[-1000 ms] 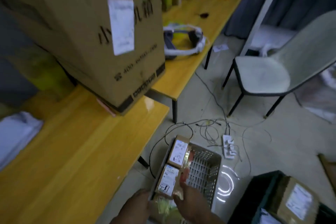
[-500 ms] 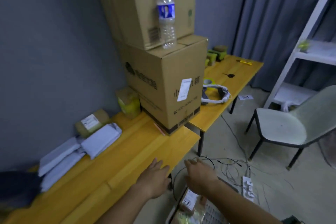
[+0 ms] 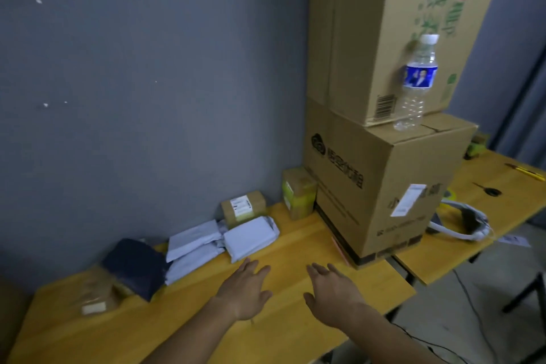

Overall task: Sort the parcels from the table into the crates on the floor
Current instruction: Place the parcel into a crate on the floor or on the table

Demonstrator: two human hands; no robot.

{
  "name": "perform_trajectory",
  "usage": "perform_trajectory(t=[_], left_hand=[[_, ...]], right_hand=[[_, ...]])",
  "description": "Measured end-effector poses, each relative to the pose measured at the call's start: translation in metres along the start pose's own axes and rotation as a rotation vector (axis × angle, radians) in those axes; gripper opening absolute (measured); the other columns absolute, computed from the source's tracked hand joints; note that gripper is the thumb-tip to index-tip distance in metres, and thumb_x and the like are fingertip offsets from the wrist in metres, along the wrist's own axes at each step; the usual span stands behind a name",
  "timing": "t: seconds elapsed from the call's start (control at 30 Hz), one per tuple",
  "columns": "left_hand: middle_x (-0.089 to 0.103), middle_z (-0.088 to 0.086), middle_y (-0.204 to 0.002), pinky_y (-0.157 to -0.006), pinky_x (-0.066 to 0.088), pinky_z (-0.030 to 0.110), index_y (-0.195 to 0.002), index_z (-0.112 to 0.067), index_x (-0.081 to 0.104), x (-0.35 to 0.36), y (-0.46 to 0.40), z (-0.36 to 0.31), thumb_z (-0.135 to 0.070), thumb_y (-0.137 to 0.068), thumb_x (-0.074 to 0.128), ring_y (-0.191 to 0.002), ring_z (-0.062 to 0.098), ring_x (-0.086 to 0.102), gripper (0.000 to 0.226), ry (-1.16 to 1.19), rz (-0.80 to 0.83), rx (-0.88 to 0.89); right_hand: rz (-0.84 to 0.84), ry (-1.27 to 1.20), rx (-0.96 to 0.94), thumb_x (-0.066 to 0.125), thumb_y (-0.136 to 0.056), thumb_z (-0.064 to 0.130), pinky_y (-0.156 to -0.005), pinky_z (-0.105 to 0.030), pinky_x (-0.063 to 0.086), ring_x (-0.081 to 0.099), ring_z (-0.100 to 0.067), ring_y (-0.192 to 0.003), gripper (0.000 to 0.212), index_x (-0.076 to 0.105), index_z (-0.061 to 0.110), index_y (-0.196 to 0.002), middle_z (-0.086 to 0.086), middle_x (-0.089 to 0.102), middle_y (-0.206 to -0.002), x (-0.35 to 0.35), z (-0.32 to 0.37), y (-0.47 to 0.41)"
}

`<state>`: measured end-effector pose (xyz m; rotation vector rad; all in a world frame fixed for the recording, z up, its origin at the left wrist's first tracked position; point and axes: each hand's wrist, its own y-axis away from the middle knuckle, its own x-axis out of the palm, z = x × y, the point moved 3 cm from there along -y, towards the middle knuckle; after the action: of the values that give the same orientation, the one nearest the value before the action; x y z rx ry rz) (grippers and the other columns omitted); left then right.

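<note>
— Where are the hands?
— Both are over the yellow table (image 3: 295,248), near its front edge. The left hand (image 3: 243,289) and the right hand (image 3: 334,294) are apart, palms down, fingers spread, holding nothing.

— And the parcels?
— Along the back edge, against the grey wall. A white mailer (image 3: 251,235) lies just beyond the left fingertips. Two more white mailers (image 3: 193,248) overlap to its left, then a dark bag (image 3: 134,267), then a blurred brown packet (image 3: 94,294) toward the left end. A small labelled box (image 3: 242,208) sits behind the mailers, and a box with yellow tape (image 3: 298,196) stands beside a big carton (image 3: 381,186).

— On the carton?
— A second carton (image 3: 393,23) and an upright water bottle (image 3: 416,83).
</note>
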<state>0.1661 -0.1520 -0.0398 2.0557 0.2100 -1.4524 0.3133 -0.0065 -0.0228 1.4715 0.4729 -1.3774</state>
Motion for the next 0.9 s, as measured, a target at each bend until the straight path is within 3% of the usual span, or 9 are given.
perform_trajectory(t=[0.17, 0.37, 0.47, 0.73, 0.9], left_hand=[[0.002, 0.004, -0.169, -0.123, 0.023, 0.043, -0.161, -0.025, 0.009, -0.013, -0.031, 0.077, -0.053, -0.103, 0.041, -0.155, 0.026, 0.000, 0.072, 0.024, 0.009, -0.028], [0.010, 0.003, -0.168, -0.122, 0.025, 0.042, -0.160, -0.024, 0.013, -0.046, -0.092, 0.157, -0.052, -0.102, 0.042, -0.155, 0.024, 0.006, 0.072, 0.073, -0.056, -0.022], [0.020, 0.002, -0.164, -0.118, 0.032, 0.038, -0.159, -0.025, 0.019, -0.058, -0.120, 0.187, -0.052, -0.099, 0.046, -0.152, 0.021, 0.018, 0.071, 0.115, -0.088, -0.027], [0.037, 0.001, -0.156, -0.112, 0.037, 0.034, -0.151, -0.022, 0.032, -0.079, -0.198, 0.220, -0.048, -0.098, 0.051, -0.142, 0.019, 0.036, 0.062, 0.180, -0.059, -0.011], [0.044, 0.002, -0.149, -0.107, 0.040, 0.031, -0.146, -0.020, 0.041, -0.086, -0.256, 0.235, -0.046, -0.095, 0.057, -0.136, 0.020, 0.044, 0.059, 0.200, -0.064, -0.059]], right_hand=[[0.032, 0.023, -0.003, 0.041, -0.107, 0.042, -0.124, -0.045, 0.025, 0.009, -0.032, -0.156, 0.070, 0.009, 0.016, -0.163, 0.000, 0.012, -0.170, -0.021, 0.043, -0.054], [-0.042, 0.038, 0.042, 0.043, -0.106, 0.041, -0.123, -0.044, 0.027, 0.012, -0.031, -0.156, 0.068, 0.013, 0.015, -0.162, -0.001, 0.019, -0.168, -0.055, 0.078, -0.130], [-0.033, 0.043, 0.053, 0.042, -0.106, 0.042, -0.123, -0.043, 0.027, 0.013, -0.030, -0.156, 0.067, 0.014, 0.016, -0.161, -0.001, 0.021, -0.167, -0.065, 0.087, -0.159], [0.040, 0.055, 0.024, 0.042, -0.106, 0.039, -0.120, -0.042, 0.029, 0.012, -0.030, -0.156, 0.064, 0.016, 0.017, -0.161, -0.001, 0.021, -0.167, -0.089, 0.089, -0.223], [0.061, 0.047, -0.027, 0.042, -0.106, 0.042, -0.125, -0.041, 0.022, 0.016, -0.029, -0.155, 0.067, 0.014, 0.017, -0.161, -0.001, 0.022, -0.167, -0.089, 0.071, -0.282]])
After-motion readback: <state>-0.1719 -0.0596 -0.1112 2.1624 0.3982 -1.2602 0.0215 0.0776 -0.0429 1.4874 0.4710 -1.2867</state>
